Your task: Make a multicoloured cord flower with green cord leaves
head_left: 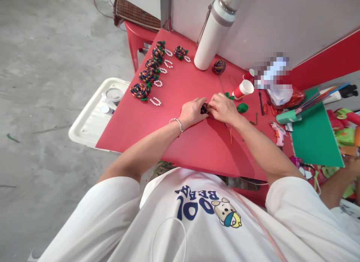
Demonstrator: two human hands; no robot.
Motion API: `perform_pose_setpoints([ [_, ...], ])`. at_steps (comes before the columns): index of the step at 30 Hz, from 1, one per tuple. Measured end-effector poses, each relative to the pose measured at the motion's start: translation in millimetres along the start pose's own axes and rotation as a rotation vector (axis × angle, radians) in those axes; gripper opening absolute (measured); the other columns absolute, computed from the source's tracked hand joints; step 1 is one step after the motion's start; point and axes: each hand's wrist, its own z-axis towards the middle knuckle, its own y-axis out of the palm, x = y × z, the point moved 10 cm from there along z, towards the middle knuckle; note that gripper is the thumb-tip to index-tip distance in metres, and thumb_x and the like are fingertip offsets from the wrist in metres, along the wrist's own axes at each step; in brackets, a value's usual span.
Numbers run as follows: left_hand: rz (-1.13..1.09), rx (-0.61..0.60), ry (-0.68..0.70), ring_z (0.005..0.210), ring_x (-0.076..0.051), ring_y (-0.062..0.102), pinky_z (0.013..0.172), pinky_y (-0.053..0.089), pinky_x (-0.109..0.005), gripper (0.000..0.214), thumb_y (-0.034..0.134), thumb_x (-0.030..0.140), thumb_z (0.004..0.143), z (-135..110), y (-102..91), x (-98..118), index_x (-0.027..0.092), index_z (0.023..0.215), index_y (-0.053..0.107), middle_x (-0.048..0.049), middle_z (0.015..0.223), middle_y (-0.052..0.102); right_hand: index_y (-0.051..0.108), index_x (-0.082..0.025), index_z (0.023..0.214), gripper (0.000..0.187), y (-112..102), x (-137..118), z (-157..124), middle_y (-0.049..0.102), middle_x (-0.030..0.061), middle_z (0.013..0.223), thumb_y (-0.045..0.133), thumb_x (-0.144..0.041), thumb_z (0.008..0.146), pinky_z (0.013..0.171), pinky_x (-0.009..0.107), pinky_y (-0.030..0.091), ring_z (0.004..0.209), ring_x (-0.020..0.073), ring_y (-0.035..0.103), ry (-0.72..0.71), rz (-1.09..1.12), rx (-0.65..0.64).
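Observation:
Both my hands meet at the middle of the red table [168, 115]. My left hand [192, 112], with a silver bangle on the wrist, and my right hand [223, 108] pinch a small dark multicoloured yarn piece [204, 108] between their fingertips. A strand of yarn trails from under my right hand across the table. Several finished yarn rosettes [140, 90] with green leaves lie in a row at the far left, each beside a small loop of white beads [155, 101]. A ball of multicoloured yarn [219, 66] sits near the white flask [212, 36].
A red and white paper cup [243, 89], green felt bits [242, 107], a pink glue gun [278, 133], a green sheet [315, 136] and plastic bags lie at the right. A white tray [90, 119] with small tubs sits left of the table. Another person's arm [337, 183] shows at the right edge.

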Motion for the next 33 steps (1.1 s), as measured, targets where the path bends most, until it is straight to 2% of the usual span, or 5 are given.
perform_pose_setpoints([
  [9, 0.027, -0.01, 0.01, 0.115, -0.032, 0.071, 0.09, 0.057, -0.04, 0.06, 0.079, 0.037, 0.084, -3.7, -4.7, 3.1, 0.018, 0.139, 0.066, -0.0158, 0.134, 0.072, 0.08, -0.024, 0.112, 0.026, -20.9, 29.2, -22.2, 0.076, 0.009, 0.108, 0.059, -0.024, 0.097, 0.092, 0.043, 0.056, 0.095, 0.0251, 0.069, 0.149, 0.214, 0.173],
  [15, 0.059, 0.026, -0.013, 0.104, -0.029, 0.071, 0.08, 0.057, -0.037, 0.05, 0.082, 0.039, 0.079, -6.1, -4.6, 3.5, 0.022, 0.125, 0.071, -0.0131, 0.124, 0.07, 0.077, -0.019, 0.124, 0.045, 16.5, 57.5, -47.8, 0.078, 0.0099, 0.119, 0.066, -0.018, 0.08, 0.081, 0.038, 0.061, 0.07, 0.0166, 0.066, 0.384, 0.481, 0.222],
  [19, 0.041, 0.07, -0.003, 0.102, -0.029, 0.07, 0.081, 0.058, -0.037, 0.047, 0.08, 0.038, 0.078, -6.1, -6.0, -1.6, 0.021, 0.121, 0.072, -0.013, 0.118, 0.069, 0.074, -0.019, 0.132, 0.051, 37.2, 47.9, -49.7, 0.076, 0.0108, 0.124, 0.073, -0.027, 0.082, 0.077, 0.036, 0.061, 0.069, 0.0152, 0.066, 0.442, 0.579, 0.225],
  [26, -0.053, 0.045, -0.026, 0.082, -0.021, 0.067, 0.083, 0.06, -0.037, 0.041, 0.078, 0.026, 0.073, -5.7, -14.0, -19.7, 0.017, 0.113, 0.074, -0.009, 0.102, 0.071, 0.068, -0.023, 0.146, 0.069, 40.5, 23.5, -51.7, 0.072, 0.012, 0.134, 0.086, -0.04, 0.081, 0.085, 0.038, 0.059, 0.082, 0.02, 0.07, 0.409, 0.485, 0.248],
  [33, -0.191, 0.001, -0.127, 0.077, -0.017, 0.069, 0.08, 0.061, -0.035, 0.05, 0.079, 0.024, 0.075, -9.1, -11.0, -34.3, 0.015, 0.123, 0.073, -0.0069, 0.1, 0.076, 0.074, -0.024, 0.135, 0.048, 46.5, 26.5, -58.4, 0.078, 0.0069, 0.115, 0.079, -0.037, 0.09, 0.078, 0.034, 0.056, 0.074, 0.0174, 0.067, 0.468, 0.574, 0.35],
])
